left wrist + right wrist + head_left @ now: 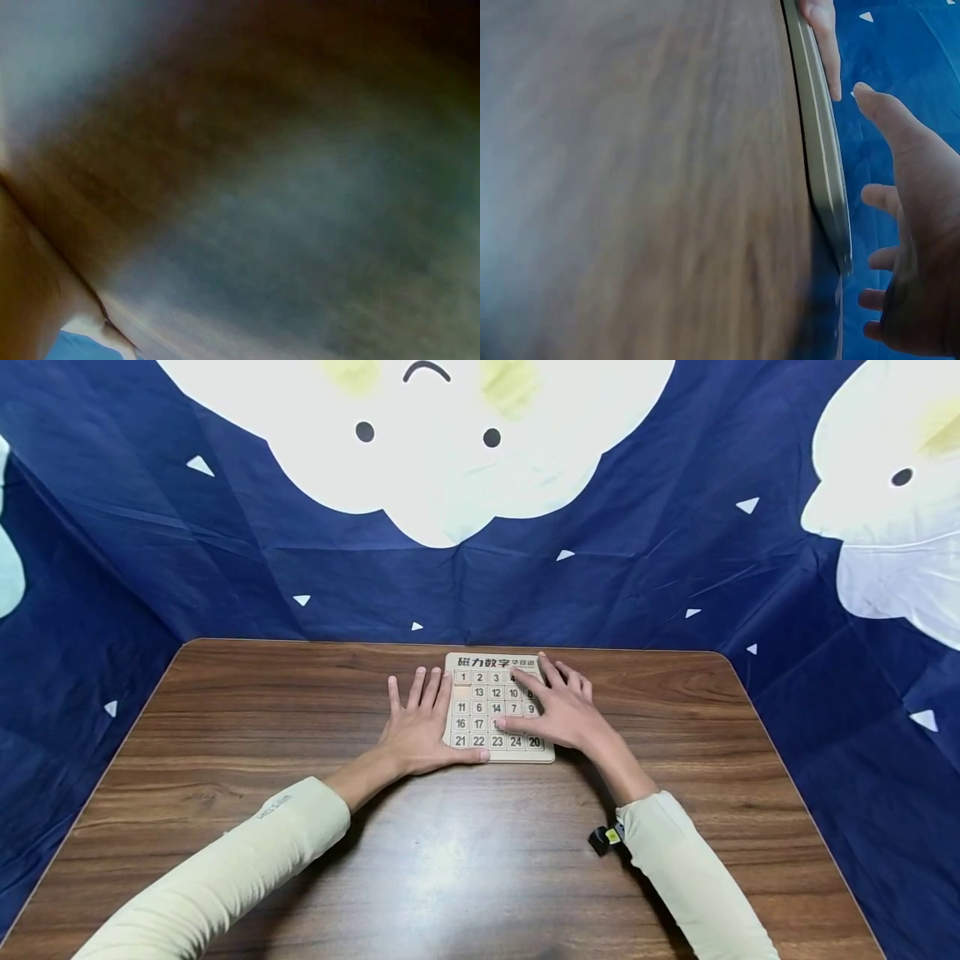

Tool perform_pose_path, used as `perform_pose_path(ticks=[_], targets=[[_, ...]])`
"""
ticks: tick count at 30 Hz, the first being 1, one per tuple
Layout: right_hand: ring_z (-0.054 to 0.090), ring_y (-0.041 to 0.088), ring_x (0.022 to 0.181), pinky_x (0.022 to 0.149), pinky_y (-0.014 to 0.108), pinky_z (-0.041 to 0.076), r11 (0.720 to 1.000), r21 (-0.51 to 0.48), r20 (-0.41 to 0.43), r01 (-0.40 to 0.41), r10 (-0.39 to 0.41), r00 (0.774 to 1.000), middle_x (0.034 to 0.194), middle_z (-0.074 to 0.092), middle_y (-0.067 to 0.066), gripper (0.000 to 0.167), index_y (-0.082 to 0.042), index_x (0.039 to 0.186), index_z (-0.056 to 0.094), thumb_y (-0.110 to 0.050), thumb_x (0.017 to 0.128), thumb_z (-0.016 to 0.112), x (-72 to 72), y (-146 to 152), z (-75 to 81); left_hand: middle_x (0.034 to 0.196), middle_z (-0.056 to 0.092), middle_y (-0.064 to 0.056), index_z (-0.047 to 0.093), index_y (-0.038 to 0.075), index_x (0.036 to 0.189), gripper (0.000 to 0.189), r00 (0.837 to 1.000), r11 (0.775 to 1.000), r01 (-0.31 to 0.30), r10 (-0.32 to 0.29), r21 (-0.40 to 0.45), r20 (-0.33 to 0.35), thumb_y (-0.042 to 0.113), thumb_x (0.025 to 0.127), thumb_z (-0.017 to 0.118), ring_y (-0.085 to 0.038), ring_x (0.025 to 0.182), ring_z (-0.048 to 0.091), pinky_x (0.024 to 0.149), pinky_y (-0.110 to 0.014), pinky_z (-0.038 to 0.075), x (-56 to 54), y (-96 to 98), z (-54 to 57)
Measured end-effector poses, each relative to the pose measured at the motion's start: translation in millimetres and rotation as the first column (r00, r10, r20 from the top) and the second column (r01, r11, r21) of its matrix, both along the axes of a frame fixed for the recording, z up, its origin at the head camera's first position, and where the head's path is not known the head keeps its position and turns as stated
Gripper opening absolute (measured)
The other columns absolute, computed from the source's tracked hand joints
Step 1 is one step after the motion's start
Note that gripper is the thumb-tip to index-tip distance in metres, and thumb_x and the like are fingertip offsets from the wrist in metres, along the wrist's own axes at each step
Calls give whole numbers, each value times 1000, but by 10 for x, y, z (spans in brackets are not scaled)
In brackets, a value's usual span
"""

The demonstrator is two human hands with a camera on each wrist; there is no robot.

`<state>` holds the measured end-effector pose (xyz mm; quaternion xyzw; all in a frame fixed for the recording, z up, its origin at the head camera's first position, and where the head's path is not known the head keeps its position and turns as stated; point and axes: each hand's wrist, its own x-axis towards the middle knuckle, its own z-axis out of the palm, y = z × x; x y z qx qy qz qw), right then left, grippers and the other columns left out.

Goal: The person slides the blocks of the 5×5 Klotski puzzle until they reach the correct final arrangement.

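A pale number sliding puzzle (497,708) lies on the table, its numbered square tiles set in rows under a line of printed characters. In the second row, the leftmost space shows no number. My left hand (415,739) lies flat along the puzzle's left side, fingers spread, with the thumb on its lower edge. Over the right part of the tiles reaches my right hand (567,710), fingers extended, hiding several numbers. In the right wrist view its fingers and thumb spread above the puzzle's thin side (821,142). The left wrist view shows mostly blurred wood.
The brown wood-grain table (450,860) carries the puzzle near its far edge. A dark blue cloth (225,543) with white clouds and triangles hangs behind and at both sides. A small black device (600,840) sticks out at the right cuff.
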<state>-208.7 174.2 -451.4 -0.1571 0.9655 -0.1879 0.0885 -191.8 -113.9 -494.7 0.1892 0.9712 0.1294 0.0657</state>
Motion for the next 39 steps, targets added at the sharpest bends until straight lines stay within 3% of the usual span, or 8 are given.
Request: perform_pose_path(ticks=[9, 19, 33, 39], targets=[[14, 52, 174, 134, 77, 14, 998, 36, 7, 44, -44, 999, 192, 10, 16, 117, -34, 181, 29, -90, 87, 71, 88, 212, 25, 191, -4, -19, -2, 8, 182, 155, 1000, 1000, -16, 16, 13, -6, 105, 78, 58, -42, 178, -12, 134, -76, -22, -6, 9, -30], [15, 53, 174, 132, 77, 17, 997, 57, 9, 51, -51, 999, 192, 12, 17, 114, -31, 179, 36, -89, 88, 72, 224, 271, 40, 191, -3, -18, -3, 8, 182, 154, 1000, 1000, 3, -3, 6, -17, 107, 79, 55, -41, 178, -9, 136, -75, -20, -18, -18, -62], [19, 54, 172, 132, 76, 20, 1000, 22, -16, 0, 1, 1000, 191, 16, 18, 103, -34, 174, 47, -85, 88, 75, 318, 43, 25, 191, -2, -17, -6, 11, 182, 154, 1000, 999, 14, -14, 31, -5, 105, 78, 58, -40, 178, -8, 137, -72, -21, -40, -17, -51], [18, 55, 172, 134, 77, 17, 997, 2, -21, -82, 82, 996, 190, 18, 21, 96, -39, 171, 51, -82, 89, 77, 317, -142, 28, 191, -1, -18, -3, 9, 182, 155, 1000, 1000, 16, -16, 22, -26, 103, 77, 61, -41, 178, -7, 137, -73, -19, -42, -39, -63]])
